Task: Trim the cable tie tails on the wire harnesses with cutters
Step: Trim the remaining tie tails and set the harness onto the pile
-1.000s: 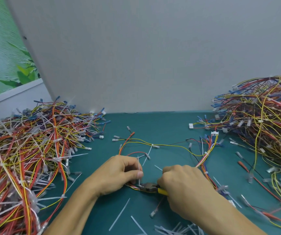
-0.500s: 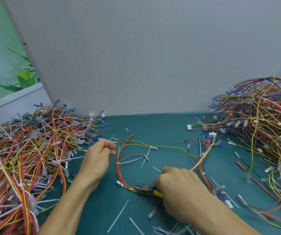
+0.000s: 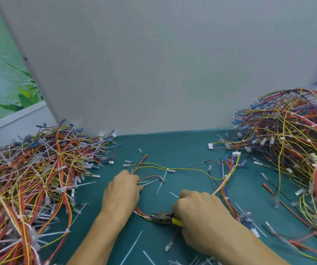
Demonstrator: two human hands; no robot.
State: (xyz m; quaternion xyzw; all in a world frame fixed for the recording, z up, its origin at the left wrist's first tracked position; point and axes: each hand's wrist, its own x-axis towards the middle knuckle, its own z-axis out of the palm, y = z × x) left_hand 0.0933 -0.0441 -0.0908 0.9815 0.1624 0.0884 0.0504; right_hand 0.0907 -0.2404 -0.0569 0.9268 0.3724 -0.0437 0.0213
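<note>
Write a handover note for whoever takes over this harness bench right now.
Left hand: fingers curled on the loose red-and-yellow wire harness, at a white plastic cable tie tail; grip unclear.
Right hand: grips yellow-handled steel cutters, nose at the harness wires on the teal mat.
Done: cut white tails lie loose on the mat's near side; the right-hand harness pile looks trimmed.
Left: this harness shows uncut tails; the left-hand harness pile bristles with long ones.
</note>
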